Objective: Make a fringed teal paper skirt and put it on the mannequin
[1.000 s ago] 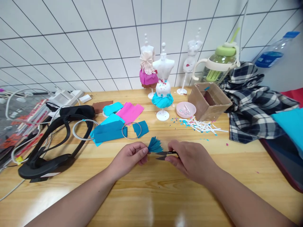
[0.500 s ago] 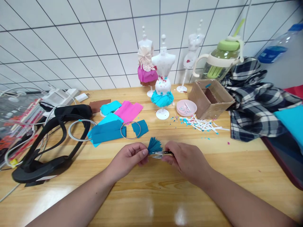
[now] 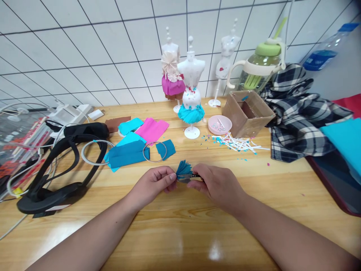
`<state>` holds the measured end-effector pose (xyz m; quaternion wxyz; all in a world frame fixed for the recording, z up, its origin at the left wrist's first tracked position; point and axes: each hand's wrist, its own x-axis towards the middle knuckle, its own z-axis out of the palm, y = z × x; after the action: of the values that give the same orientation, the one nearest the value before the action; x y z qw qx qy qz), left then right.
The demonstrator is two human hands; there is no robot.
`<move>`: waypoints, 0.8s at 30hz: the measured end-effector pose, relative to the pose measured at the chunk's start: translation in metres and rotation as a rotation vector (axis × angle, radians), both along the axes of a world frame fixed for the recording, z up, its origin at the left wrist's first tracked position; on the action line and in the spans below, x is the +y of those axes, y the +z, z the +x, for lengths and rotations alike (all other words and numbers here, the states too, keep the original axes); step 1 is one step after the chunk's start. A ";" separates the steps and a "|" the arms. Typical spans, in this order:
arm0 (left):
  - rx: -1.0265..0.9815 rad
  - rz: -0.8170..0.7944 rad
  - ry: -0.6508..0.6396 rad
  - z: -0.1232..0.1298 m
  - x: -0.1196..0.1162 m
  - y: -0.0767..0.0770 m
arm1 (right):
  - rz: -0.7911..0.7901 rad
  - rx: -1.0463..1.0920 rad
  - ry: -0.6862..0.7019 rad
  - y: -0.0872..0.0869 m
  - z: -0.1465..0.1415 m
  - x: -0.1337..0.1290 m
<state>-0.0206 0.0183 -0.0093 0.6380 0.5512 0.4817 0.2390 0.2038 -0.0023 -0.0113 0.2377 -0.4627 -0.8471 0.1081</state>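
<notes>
Teal pleated fan (image 3: 183, 168) held over the near middle of the wooden table (image 3: 169, 233).
From here I see the left hand (image 3: 158, 181) pinching the fan's base; to its right, small scissors (image 3: 194, 175) at its near edge, gripped by the right hand (image 3: 220, 184); farther right, beyond, a cardboard box (image 3: 236, 118).

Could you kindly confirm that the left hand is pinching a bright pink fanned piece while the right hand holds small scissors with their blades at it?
Not quite: the head view shows that the fanned piece is teal blue, not bright pink. The rest is right: the left hand pinches it, and the right hand holds the small scissors with their blades at it.
</notes>
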 end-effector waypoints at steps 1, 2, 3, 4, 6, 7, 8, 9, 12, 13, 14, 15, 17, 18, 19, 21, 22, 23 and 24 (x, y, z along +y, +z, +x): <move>0.002 0.002 -0.002 0.000 0.000 0.000 | 0.000 -0.004 -0.001 0.001 0.000 0.000; 0.004 0.004 -0.006 0.000 0.000 0.000 | -0.002 -0.010 -0.003 0.001 0.000 0.000; 0.005 0.005 -0.009 0.000 0.000 0.000 | -0.004 -0.017 -0.005 0.002 0.000 0.000; 0.005 0.006 -0.011 0.000 0.000 0.000 | -0.002 -0.022 -0.007 0.002 -0.001 0.000; 0.009 0.007 -0.014 0.000 0.000 0.000 | 0.008 -0.027 -0.005 0.002 0.000 0.000; 0.010 0.007 -0.016 0.000 0.000 0.000 | 0.014 -0.027 -0.001 0.002 0.000 0.000; 0.011 0.009 -0.017 0.000 0.001 0.000 | 0.023 -0.027 0.002 0.001 0.000 0.000; 0.010 0.009 -0.017 0.000 0.001 0.000 | 0.032 -0.026 0.005 0.001 0.000 0.000; 0.003 0.009 -0.020 0.001 0.001 0.000 | 0.055 -0.023 0.006 0.000 0.000 0.000; 0.002 0.008 -0.021 0.001 0.000 0.000 | 0.062 -0.021 0.005 0.000 0.000 0.000; 0.002 0.007 -0.021 0.001 0.000 0.000 | 0.068 -0.020 0.003 0.000 0.000 0.000; 0.001 0.007 -0.022 0.001 0.000 0.000 | 0.075 -0.022 0.000 0.000 0.000 0.000; -0.004 0.004 -0.020 0.001 0.000 0.000 | 0.085 -0.035 -0.003 0.000 0.000 0.000; -0.008 0.002 -0.019 0.000 0.001 0.000 | 0.086 -0.044 -0.002 0.000 0.000 0.000; -0.014 -0.001 -0.019 0.000 0.001 -0.001 | 0.084 -0.053 0.001 0.000 0.000 0.000; -0.020 -0.009 -0.021 -0.001 0.001 -0.002 | 0.073 -0.068 0.005 0.000 0.001 0.000; -0.021 -0.012 -0.020 -0.002 0.001 -0.002 | 0.066 -0.074 0.003 0.001 0.001 0.000; -0.021 -0.015 -0.019 -0.002 0.001 -0.002 | 0.061 -0.079 -0.001 0.001 0.001 -0.001; -0.021 -0.017 -0.018 -0.002 0.001 -0.003 | 0.057 -0.083 -0.005 0.001 0.001 -0.001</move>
<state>-0.0230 0.0195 -0.0119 0.6498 0.5476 0.4719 0.2349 0.2048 -0.0029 -0.0103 0.2157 -0.4621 -0.8578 0.0640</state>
